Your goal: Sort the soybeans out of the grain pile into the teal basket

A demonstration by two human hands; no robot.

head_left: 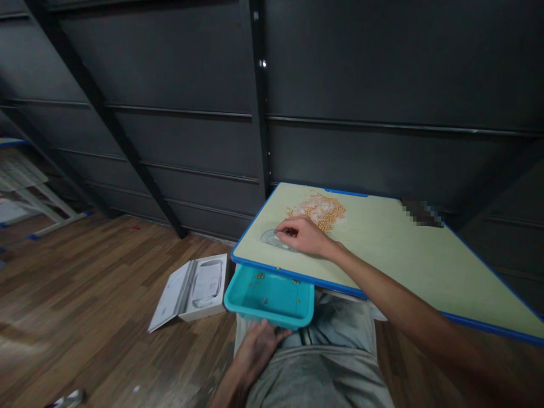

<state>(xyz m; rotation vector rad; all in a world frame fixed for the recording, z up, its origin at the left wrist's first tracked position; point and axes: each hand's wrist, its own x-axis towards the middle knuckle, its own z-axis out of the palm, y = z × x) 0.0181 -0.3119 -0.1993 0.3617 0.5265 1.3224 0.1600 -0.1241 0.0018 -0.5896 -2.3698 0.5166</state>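
My right hand (302,235) rests on the pale green table (395,249), fingers curled and pinched over a small clear round lid or dish (272,238) near the table's left edge. Just beyond it lies a heap of yellow grains mixed with white bits (318,208). My left hand (259,343) grips the near rim of a teal plastic tray (270,297), held on my lap just under the table's blue front edge. A few yellow grains lie in the tray.
An open white box (191,289) lies on the wooden floor to the left. A dark panelled wall with a slanted beam (110,122) stands behind the table. A white frame (38,204) is at the far left.
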